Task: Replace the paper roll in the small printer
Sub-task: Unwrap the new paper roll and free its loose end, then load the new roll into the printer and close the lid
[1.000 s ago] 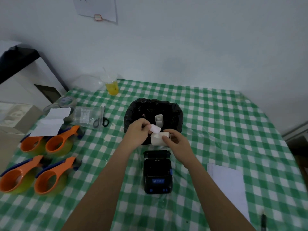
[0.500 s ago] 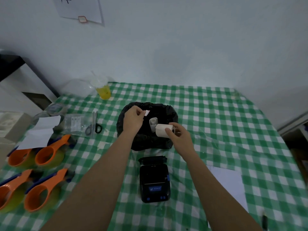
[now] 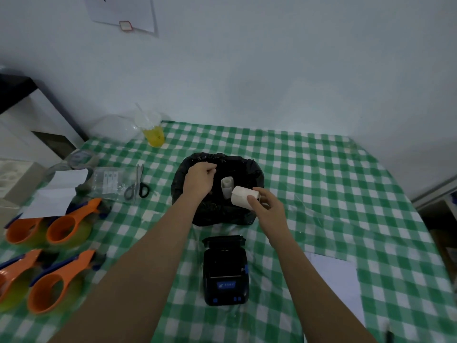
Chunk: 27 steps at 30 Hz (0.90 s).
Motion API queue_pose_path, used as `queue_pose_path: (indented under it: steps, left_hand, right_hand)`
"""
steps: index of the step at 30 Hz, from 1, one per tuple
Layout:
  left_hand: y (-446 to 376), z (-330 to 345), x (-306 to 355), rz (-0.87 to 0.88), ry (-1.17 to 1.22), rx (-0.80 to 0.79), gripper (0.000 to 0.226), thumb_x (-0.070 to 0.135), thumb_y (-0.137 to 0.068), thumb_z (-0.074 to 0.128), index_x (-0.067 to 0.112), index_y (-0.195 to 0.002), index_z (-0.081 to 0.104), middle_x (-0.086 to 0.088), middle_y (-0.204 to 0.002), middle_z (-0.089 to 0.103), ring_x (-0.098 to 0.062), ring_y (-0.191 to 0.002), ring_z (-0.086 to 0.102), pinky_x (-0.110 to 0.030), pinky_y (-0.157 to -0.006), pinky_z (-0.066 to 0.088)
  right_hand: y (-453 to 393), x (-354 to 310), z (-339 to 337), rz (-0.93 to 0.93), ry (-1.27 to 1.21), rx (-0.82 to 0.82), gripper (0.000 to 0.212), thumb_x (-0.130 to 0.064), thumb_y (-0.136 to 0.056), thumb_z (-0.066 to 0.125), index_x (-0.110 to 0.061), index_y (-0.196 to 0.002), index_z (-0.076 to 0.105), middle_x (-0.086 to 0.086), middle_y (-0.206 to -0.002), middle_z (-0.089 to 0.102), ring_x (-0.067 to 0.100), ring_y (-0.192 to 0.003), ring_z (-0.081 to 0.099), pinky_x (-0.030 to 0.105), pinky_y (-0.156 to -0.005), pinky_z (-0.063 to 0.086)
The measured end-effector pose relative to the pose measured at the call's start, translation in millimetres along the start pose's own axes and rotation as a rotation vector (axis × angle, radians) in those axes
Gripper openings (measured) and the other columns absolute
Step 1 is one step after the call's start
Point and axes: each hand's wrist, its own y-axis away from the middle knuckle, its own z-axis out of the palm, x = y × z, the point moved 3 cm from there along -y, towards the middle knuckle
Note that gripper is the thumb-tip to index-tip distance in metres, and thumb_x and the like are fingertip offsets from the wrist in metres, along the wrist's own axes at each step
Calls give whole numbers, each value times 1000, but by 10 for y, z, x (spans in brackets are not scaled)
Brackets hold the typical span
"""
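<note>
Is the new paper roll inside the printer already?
No, the right hand holds the paper roll over the black bag, and the printer sits open nearer the person.

Nothing is reading clearly here. The small printer (image 3: 225, 271) is showing a blue label with a pale mark and characters on its front, too small and blurred to make out. The paper sheet (image 3: 123, 12) hanging on the wall is carrying a cut-off dark handwritten stroke at its top edge and a small red-bordered tag, both illegible.
</note>
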Motion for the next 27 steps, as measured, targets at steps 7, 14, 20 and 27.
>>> queue_pose_path:
  steps: [7, 14, 20, 27]
  left_hand:
    - [579, -80, 106, 49, 296, -201, 30, 29, -95, 48, 18, -120, 62, -4, -125, 64, -18, -115, 58, -34, -101, 47]
    - [1088, -112, 21, 33, 493, -235, 20, 27, -93, 51, 27, -113, 56, 6, -118, 57, -10, -100, 61, -39, -94, 54]
    - [1353, -56, -70, -17, 563, -248, 21, 26, -94, 52, 27, -115, 52, 9, -124, 55, -16, -107, 62, -42, -92, 56]
    - [1552, -75, -9, -105, 786, -284, 50, 23, -98, 43, 32, -144, 27, 5, -137, 41, -15, -114, 51, -34, -93, 53]
  right_hand:
    - [206, -57, 27, -4, -140, -71, 30, -15, -87, 62, -17, -116, 59, 4, -111, 64, 16, -99, 62, 26, -78, 54]
    - [429, -124, 106, -2, -229, -87, 18, -11, -87, 60, -24, -100, 62, 6, -106, 64, 21, -94, 64, 35, -82, 55]
    - [590, -99, 278, 77, -196, -59, 17, -7, -83, 62, -20, -88, 52, 10, -100, 58, 24, -86, 60, 40, -80, 53]
    - [788, -122, 333, 35, -228, -129, 7, -18, -91, 55, -15, -88, 60, 6, -86, 62, 18, -78, 57, 31, -73, 50]
